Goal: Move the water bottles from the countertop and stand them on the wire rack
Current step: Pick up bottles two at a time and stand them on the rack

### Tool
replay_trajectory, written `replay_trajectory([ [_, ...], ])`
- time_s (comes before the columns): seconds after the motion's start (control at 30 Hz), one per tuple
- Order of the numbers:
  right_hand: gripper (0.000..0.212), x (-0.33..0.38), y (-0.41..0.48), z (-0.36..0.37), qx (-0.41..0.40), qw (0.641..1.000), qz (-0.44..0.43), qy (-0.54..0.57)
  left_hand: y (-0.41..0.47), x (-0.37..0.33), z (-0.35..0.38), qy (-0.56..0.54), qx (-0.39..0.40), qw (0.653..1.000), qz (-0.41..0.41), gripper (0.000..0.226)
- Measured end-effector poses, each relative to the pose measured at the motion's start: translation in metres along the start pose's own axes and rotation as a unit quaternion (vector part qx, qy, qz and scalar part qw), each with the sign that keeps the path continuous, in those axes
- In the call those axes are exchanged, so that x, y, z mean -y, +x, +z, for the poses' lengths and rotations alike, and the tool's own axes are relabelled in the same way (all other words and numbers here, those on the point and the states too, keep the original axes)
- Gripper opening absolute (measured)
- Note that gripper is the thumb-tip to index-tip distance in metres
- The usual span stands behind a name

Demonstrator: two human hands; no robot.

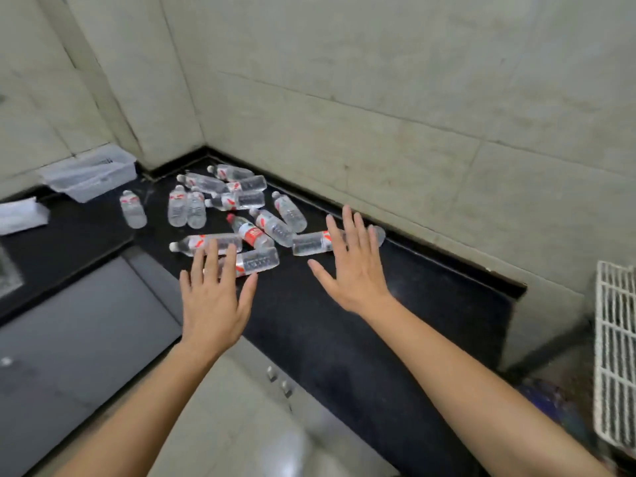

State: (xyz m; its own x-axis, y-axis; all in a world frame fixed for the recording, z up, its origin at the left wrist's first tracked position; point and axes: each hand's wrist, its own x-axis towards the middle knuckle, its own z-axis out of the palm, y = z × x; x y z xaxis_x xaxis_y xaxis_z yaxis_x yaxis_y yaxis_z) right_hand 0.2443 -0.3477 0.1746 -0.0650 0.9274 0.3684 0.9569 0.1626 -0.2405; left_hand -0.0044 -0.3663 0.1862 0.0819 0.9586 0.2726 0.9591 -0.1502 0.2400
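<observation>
The water bottles [237, 201] lie scattered in the back corner of the black counter [344, 332]. None shows on the white wire rack [616, 356] at the far right edge. The left hand [211, 304] and right hand [354, 270] hover over the two nearest bottles, fingers [210, 256] straight and spread, holding nothing. Each hand should probably wrap one bottle at its middle, then stand it squarely across the wires. The labels are red and white, their writing too blurred to read.
</observation>
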Motion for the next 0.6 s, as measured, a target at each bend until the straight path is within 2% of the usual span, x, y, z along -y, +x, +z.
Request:
replay_trajectory([
  [0.17, 0.084, 0.047, 0.036, 0.051, 0.041, 0.999, -0.035, -0.007, 0.025, 0.072, 0.011, 0.001, 0.034, 0.999, -0.021, 0.074],
  [0.3, 0.085, 0.061, 0.061, 0.097, 0.082, 0.996, -0.043, -0.004, 0.046, 0.109, 0.037, -0.032, 0.082, 0.993, -0.074, 0.069],
  [0.43, 0.086, 0.07, 0.099, 0.149, 0.135, 0.989, -0.054, 0.006, 0.077, 0.142, 0.065, -0.046, 0.131, 0.986, -0.088, 0.07],
  [0.6, 0.081, 0.083, 0.161, 0.218, 0.217, 0.971, -0.098, 0.037, 0.134, 0.181, 0.096, -0.108, 0.21, 0.957, -0.168, 0.071],
])
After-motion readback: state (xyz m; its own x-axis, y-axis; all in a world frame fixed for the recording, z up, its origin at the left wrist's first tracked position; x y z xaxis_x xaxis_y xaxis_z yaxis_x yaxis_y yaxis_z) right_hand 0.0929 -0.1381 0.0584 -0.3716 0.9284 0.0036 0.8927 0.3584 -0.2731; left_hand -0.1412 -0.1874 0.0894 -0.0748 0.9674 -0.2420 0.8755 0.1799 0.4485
